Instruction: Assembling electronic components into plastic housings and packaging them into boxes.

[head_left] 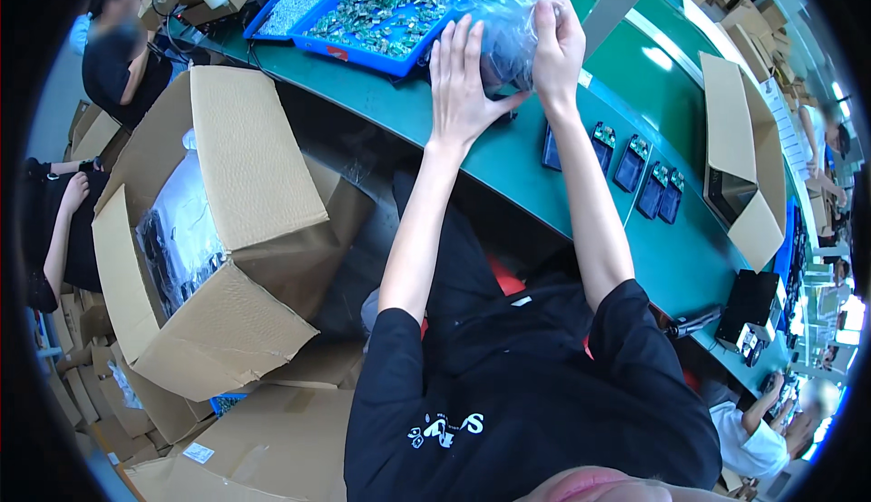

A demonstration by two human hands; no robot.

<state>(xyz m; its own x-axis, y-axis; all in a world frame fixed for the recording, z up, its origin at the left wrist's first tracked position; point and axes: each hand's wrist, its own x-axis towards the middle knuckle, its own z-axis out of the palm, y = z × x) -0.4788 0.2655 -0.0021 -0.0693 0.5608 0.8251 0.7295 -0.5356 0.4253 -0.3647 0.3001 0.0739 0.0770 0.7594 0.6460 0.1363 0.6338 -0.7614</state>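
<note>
A clear plastic bag (504,25) stands at the far side of the green workbench (363,98), bulging, with dark contents I cannot make out. My right hand (556,53) is closed on the bag's right side, fingers curled into the film. Against its left side lies my left hand (459,84), fingers stretched out and thumb reaching toward the right wrist. Just left of that hand is a blue tray (399,64) heaped with small green circuit boards (372,21). To the right, several dark plastic housings (631,164) with green boards lie in a row on the bench.
A large open carton (263,148) with plastic-wrapped contents stands at my left, another carton (263,443) below it. An open carton (730,148) and a black box (748,307) sit on the bench at right. A metal post (621,3) rises behind the bag. Co-workers sit on both sides.
</note>
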